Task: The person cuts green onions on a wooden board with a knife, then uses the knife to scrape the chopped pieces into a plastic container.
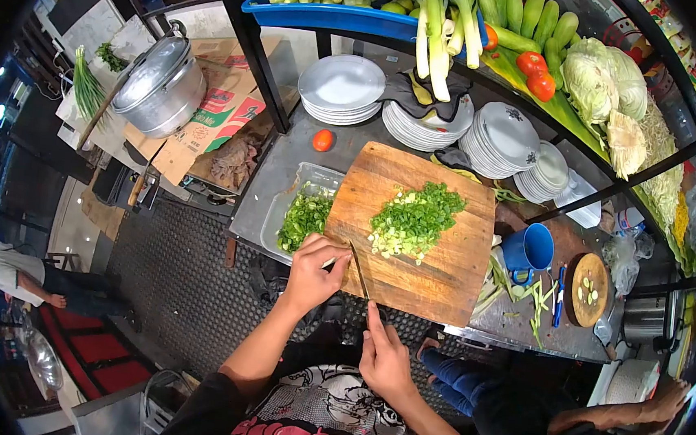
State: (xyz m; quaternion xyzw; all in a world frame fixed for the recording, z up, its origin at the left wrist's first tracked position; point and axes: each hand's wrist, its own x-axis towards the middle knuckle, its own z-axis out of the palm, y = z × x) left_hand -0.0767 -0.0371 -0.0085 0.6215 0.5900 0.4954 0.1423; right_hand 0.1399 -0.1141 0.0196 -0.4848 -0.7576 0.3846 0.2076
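Observation:
My right hand (388,358) is wrapped around the handle of a kitchen knife (362,278), whose narrow blade points away from me over the near left part of a wooden cutting board (450,266). My left hand (316,274) is closed, thumb and fingertips pinched against the blade near its tip. Chopped green onions (418,219) lie in a heap on the board, pale pieces at the near left and dark green ones at the far right. Left of the board, partly under its edge, a clear plastic container (276,218) holds more chopped greens (307,217).
Stacked white plates (342,82) line the back of the metal table, near a tomato (322,140). A blue mug (528,250) and a small round board (587,290) stand right. Vegetables fill a shelf above. Another person's arm (618,415) is at lower right.

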